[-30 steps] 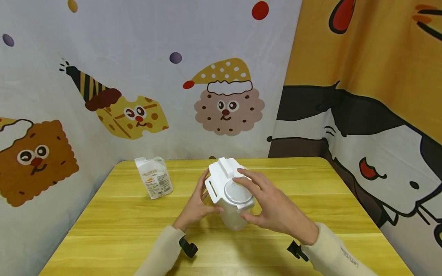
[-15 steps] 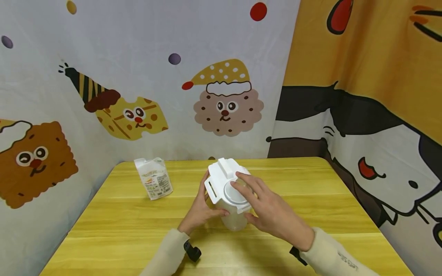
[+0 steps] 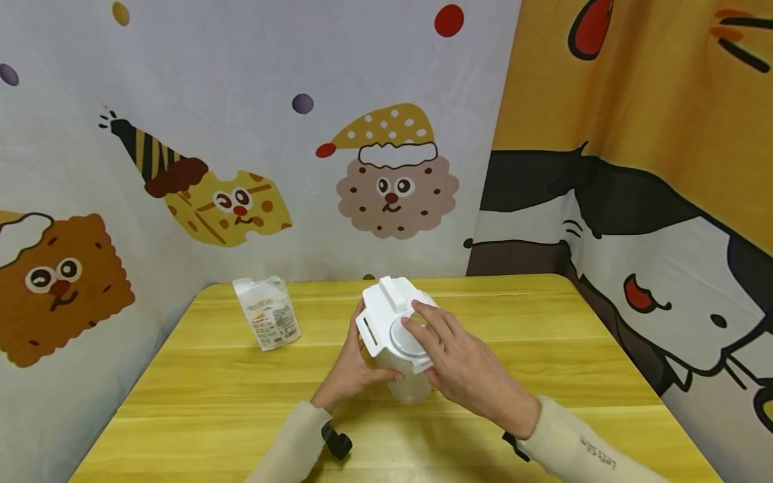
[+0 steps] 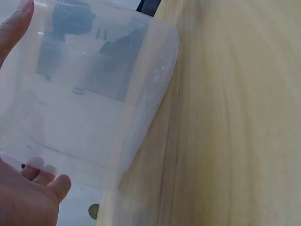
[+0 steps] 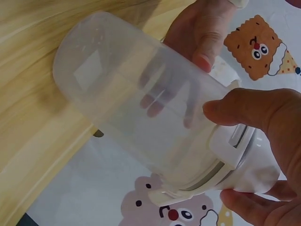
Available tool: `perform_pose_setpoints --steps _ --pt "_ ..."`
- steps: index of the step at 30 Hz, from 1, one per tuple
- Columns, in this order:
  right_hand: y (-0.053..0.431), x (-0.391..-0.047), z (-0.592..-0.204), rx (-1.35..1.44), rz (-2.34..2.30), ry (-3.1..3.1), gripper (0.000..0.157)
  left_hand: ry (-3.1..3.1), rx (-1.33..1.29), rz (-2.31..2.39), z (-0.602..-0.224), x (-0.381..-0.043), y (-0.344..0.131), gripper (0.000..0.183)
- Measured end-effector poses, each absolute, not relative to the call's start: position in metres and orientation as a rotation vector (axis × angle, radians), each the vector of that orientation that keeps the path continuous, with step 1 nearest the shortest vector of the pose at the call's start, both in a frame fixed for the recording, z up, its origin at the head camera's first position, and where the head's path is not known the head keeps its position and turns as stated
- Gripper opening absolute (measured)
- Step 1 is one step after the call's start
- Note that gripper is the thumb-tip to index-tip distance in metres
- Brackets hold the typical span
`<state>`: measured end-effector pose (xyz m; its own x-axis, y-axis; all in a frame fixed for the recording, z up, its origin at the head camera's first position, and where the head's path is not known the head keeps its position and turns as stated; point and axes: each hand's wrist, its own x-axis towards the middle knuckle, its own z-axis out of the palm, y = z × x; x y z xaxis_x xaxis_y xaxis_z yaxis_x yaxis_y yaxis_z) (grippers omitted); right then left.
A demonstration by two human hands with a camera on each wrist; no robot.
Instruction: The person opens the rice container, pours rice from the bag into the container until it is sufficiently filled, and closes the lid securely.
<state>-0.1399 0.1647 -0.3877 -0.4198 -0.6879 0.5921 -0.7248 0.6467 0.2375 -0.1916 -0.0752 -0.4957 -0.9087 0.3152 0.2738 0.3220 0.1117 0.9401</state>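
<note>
A translucent plastic storage container (image 3: 413, 389) with a white lid (image 3: 376, 303) is held over the table in the head view. On the lid are a raised handle, a round cap (image 3: 404, 339) and side flaps; the slotted left flap (image 3: 370, 330) sticks outward. My left hand (image 3: 349, 374) grips the container body from the left, thumb across its near side. My right hand (image 3: 474, 369) grips the lid from the right, fingers over the cap. In the right wrist view, its thumb (image 5: 225, 108) presses by a lid latch (image 5: 226, 147). The container looks see-through in the left wrist view.
A white printed bag (image 3: 268, 315) stands at the back left of the yellow wooden table (image 3: 211, 402). Behind the table hangs a cloth (image 3: 241, 80) with cartoon food prints, and an orange one with a cow print hangs at right.
My right hand has shifted slightly left, its thumb closing in against the container under the lid. My left thumb has slid a little further right across the body.
</note>
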Motion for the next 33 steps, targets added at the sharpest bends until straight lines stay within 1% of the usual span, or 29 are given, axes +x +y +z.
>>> perform_pose_setpoints --steps 16,28,33 --pt "0.1624 -0.1411 -0.3882 1.111 -0.073 -2.088 0.085 -2.347 -0.626 -2.009 -0.4941 -0.1927 -0.0749 0.144" --pt "0.1587 -0.1392 -0.3919 1.078 -0.114 -2.095 0.094 -2.357 -0.62 -2.0 -0.4958 -0.1929 -0.076 0.144" --pt "0.1582 -0.1398 -0.39 1.104 -0.053 -2.087 0.092 -2.362 -0.632 -1.987 -0.4964 -0.1946 -0.0772 0.143"
